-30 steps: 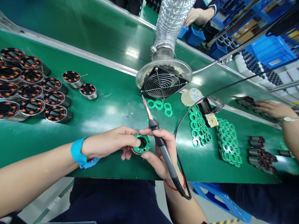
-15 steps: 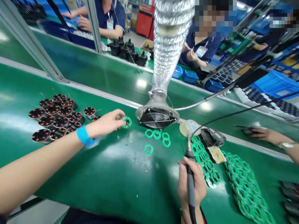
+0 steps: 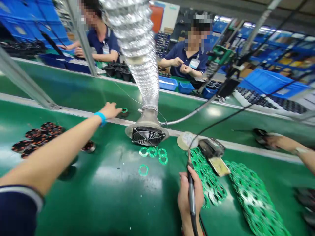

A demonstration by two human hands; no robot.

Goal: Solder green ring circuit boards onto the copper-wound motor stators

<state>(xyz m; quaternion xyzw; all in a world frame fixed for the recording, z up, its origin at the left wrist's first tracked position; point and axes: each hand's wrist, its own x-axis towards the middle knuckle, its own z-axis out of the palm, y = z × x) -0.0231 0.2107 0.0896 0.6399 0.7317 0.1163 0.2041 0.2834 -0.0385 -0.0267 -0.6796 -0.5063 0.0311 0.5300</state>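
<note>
"How is the left hand [image 3: 111, 110] held?"

"Stretched far out, fingers loosely spread, the fingertips right at a motor part [image 3: 124, 113] with a green top. I can't tell whether they grip it."

"Where is that part?"

"Just to the right of the left hand's fingertips, beyond the pale rail [image 3: 110, 121] of the surface [image 3: 105, 196]."

"And the right hand [image 3: 184, 193]?"

"Its fingers are wrapped round a soldering iron [image 3: 191, 188], tip pointing up and away."

"What lies about the hands?"

"To the right of the right hand, a batch of green rings [image 3: 208, 175] and, past it, a larger pile [image 3: 256, 200]. Ahead and left of that hand, a lone ring [image 3: 140, 170]. A round fan [image 3: 149, 136] hangs to the right of the left hand, nearer the wearer. More coil parts [image 3: 39, 139] stand left of the left hand, also nearer."
</note>
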